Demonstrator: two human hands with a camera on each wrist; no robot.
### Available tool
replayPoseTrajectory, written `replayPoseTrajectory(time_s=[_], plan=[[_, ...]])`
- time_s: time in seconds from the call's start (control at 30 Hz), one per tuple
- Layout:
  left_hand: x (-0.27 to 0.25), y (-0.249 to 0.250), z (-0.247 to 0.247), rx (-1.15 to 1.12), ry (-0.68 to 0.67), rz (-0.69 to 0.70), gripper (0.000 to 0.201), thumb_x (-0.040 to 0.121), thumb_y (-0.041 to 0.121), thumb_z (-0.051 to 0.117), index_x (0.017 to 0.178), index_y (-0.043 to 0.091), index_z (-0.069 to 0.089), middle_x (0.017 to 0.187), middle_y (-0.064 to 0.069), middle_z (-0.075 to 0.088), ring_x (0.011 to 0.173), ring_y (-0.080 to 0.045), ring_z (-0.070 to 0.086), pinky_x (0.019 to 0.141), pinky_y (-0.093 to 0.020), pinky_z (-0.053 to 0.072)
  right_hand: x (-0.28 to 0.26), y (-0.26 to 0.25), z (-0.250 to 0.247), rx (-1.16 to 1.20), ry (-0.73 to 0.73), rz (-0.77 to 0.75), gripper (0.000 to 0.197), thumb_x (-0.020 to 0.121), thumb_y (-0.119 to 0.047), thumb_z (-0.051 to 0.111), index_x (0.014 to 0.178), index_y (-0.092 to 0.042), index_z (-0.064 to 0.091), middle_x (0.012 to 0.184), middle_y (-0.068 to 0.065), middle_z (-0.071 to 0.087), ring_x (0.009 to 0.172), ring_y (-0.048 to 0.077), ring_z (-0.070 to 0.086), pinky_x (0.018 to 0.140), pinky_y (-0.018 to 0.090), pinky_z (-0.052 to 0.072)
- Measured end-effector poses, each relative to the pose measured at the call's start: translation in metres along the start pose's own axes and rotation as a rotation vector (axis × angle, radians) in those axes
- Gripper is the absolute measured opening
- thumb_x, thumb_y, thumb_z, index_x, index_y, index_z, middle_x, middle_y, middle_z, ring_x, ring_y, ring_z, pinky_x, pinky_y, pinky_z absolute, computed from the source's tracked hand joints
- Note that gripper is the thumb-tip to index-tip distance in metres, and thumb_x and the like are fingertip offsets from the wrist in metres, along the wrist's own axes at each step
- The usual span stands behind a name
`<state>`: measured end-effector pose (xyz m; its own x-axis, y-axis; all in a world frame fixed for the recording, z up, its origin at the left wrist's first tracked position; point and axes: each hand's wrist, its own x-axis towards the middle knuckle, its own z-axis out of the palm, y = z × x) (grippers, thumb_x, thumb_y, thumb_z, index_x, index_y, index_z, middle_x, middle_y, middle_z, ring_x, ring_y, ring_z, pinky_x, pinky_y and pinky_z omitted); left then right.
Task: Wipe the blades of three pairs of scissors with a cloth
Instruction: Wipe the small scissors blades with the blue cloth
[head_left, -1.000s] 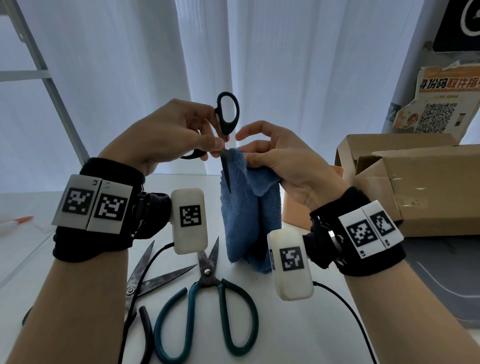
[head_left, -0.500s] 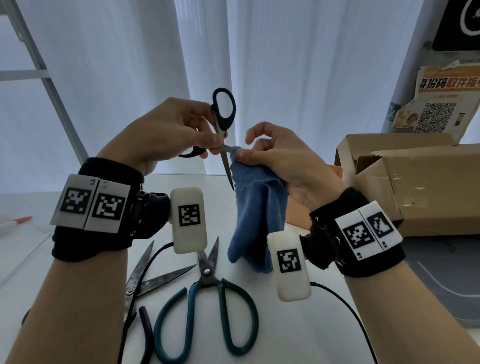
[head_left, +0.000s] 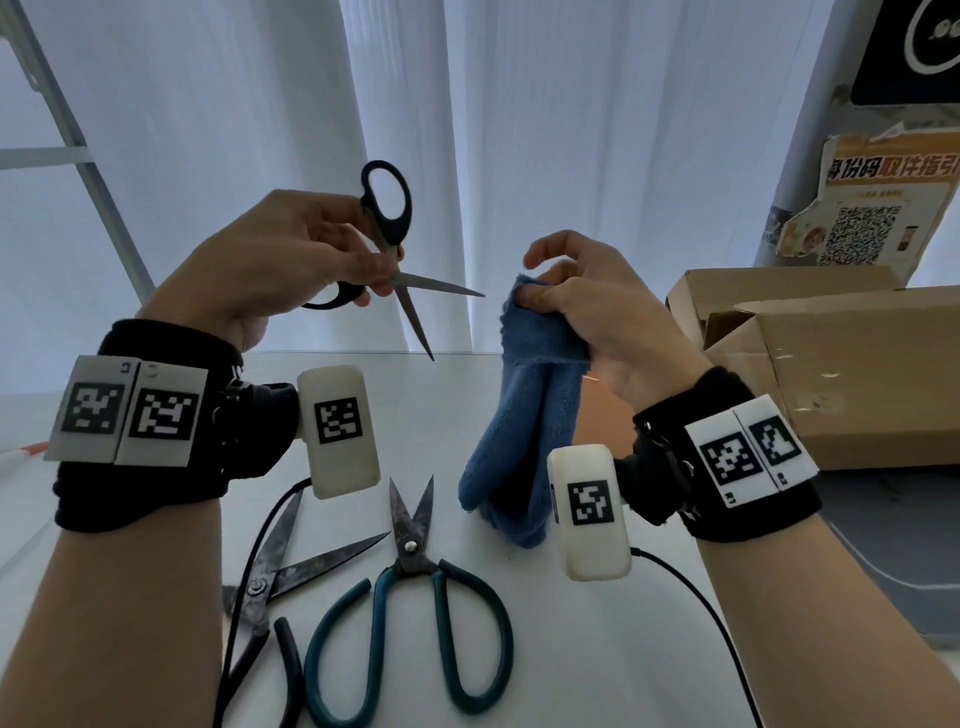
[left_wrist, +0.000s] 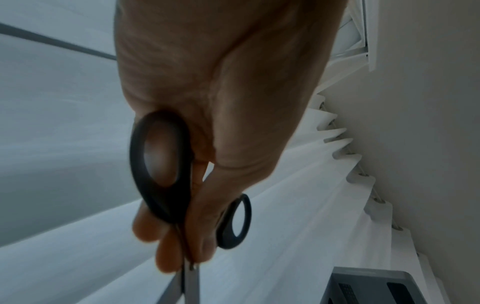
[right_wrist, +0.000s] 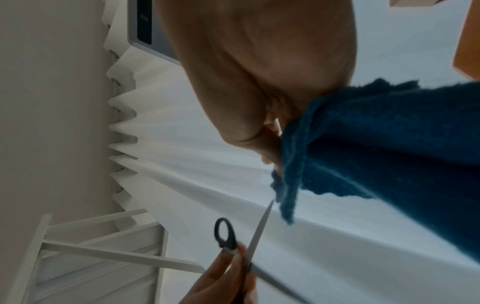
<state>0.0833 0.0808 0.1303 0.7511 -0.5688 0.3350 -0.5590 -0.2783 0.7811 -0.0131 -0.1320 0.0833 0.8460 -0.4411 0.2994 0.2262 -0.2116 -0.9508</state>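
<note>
My left hand (head_left: 291, 265) holds the black-handled scissors (head_left: 387, 208) up in the air near the pivot, blades spread wide apart. One blade (head_left: 441, 286) points right toward the cloth, the other points down. My right hand (head_left: 587, 296) pinches the top of a blue cloth (head_left: 524, 415) that hangs down to the table. A small gap separates the blade tip from the cloth. In the left wrist view the fingers (left_wrist: 166, 253) clamp the scissors (left_wrist: 161, 164) at the pivot. In the right wrist view the cloth (right_wrist: 376, 154) hangs from my hand above the blade (right_wrist: 259, 226).
On the white table (head_left: 597, 649) lie teal-handled scissors (head_left: 410, 623) and dark worn scissors (head_left: 280, 566), both with blades open. Cardboard boxes (head_left: 831, 364) stand at the right. White curtains hang behind. Cables run from both wrist cameras.
The cloth has come off the blade and my right hand has moved right. My left hand has opened the scissors wider, so one blade now points sideways.
</note>
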Motion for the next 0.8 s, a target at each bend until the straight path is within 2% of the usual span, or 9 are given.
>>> replayPoseTrajectory(time_s=[0.1, 0.17, 0.27, 0.37, 0.5, 0.63, 0.7, 0.8], plan=[[0.000, 0.000, 0.000, 0.034, -0.038, -0.034, 0.006, 0.087, 0.012, 0.074, 0.093, 0.013, 0.073, 0.080, -0.007, 0.076, 0.063, -0.008, 0.063, 0.074, -0.010, 0.044, 0.002, 0.001, -0.002, 0.178, 0.105, 0.001, 0.018, 0.090, -0.004, 0.068, 0.102, -0.017, 0.065, 0.081, 0.000, 0.068, 0.078, 0.017, 0.068, 0.067, 0.028, 0.054], [0.001, 0.001, 0.005, 0.066, -0.065, -0.034, 0.009, 0.087, 0.010, 0.073, 0.096, 0.009, 0.073, 0.075, -0.005, 0.074, 0.059, -0.005, 0.062, 0.063, -0.005, 0.045, -0.001, 0.000, 0.005, 0.244, 0.062, -0.037, 0.016, 0.091, -0.007, 0.068, 0.105, -0.015, 0.066, 0.085, 0.001, 0.073, 0.078, 0.015, 0.070, 0.067, 0.026, 0.055], [0.003, 0.002, 0.013, 0.097, -0.089, -0.024, 0.013, 0.088, 0.010, 0.073, 0.101, 0.007, 0.073, 0.073, -0.003, 0.075, 0.060, -0.005, 0.063, 0.064, -0.011, 0.047, -0.005, 0.000, 0.021, 0.218, -0.051, -0.099, 0.011, 0.092, -0.004, 0.065, 0.098, -0.012, 0.068, 0.083, 0.004, 0.074, 0.076, 0.014, 0.069, 0.068, 0.027, 0.055], [0.005, 0.001, 0.015, 0.100, -0.089, -0.009, 0.013, 0.088, 0.009, 0.073, 0.101, 0.006, 0.072, 0.073, -0.005, 0.075, 0.060, -0.008, 0.062, 0.070, -0.021, 0.048, -0.008, 0.003, 0.030, 0.139, -0.113, -0.114, 0.012, 0.091, 0.000, 0.064, 0.097, -0.009, 0.070, 0.082, 0.006, 0.074, 0.072, 0.010, 0.068, 0.063, 0.023, 0.054], [0.005, 0.004, 0.019, 0.108, -0.116, 0.005, 0.007, 0.087, 0.008, 0.074, 0.093, 0.008, 0.072, 0.071, -0.003, 0.073, 0.062, -0.010, 0.062, 0.077, -0.030, 0.048, -0.011, 0.004, 0.032, 0.062, -0.177, -0.103, 0.020, 0.082, 0.004, 0.072, 0.100, -0.004, 0.068, 0.084, 0.010, 0.073, 0.076, 0.014, 0.068, 0.071, 0.027, 0.057], [0.006, 0.008, 0.026, 0.108, -0.134, 0.028, 0.005, 0.087, 0.007, 0.073, 0.091, 0.010, 0.072, 0.066, 0.000, 0.069, 0.061, -0.010, 0.061, 0.072, -0.026, 0.048, -0.012, 0.005, 0.031, 0.053, -0.165, -0.075, 0.027, 0.076, 0.005, 0.078, 0.092, -0.009, 0.063, 0.073, -0.001, 0.066, 0.066, 0.010, 0.063, 0.062, 0.024, 0.053], [0.005, 0.008, 0.026, 0.107, -0.144, 0.038, 0.007, 0.087, 0.007, 0.073, 0.088, 0.014, 0.072, 0.066, 0.001, 0.069, 0.061, -0.009, 0.062, 0.070, -0.024, 0.047, -0.011, 0.005, 0.030, 0.072, -0.174, -0.049, 0.028, 0.076, 0.003, 0.079, 0.093, -0.009, 0.060, 0.080, 0.006, 0.064, 0.072, 0.015, 0.063, 0.066, 0.028, 0.053], [0.005, 0.008, 0.023, 0.082, -0.172, 0.053, 0.010, 0.088, 0.005, 0.072, 0.093, 0.014, 0.074, 0.066, 0.001, 0.069, 0.060, -0.007, 0.061, 0.063, -0.017, 0.049, -0.011, 0.004, 0.029, 0.102, -0.227, -0.009, 0.028, 0.080, 0.001, 0.077, 0.096, -0.009, 0.058, 0.092, 0.016, 0.066, 0.079, 0.024, 0.063, 0.074, 0.037, 0.051]])
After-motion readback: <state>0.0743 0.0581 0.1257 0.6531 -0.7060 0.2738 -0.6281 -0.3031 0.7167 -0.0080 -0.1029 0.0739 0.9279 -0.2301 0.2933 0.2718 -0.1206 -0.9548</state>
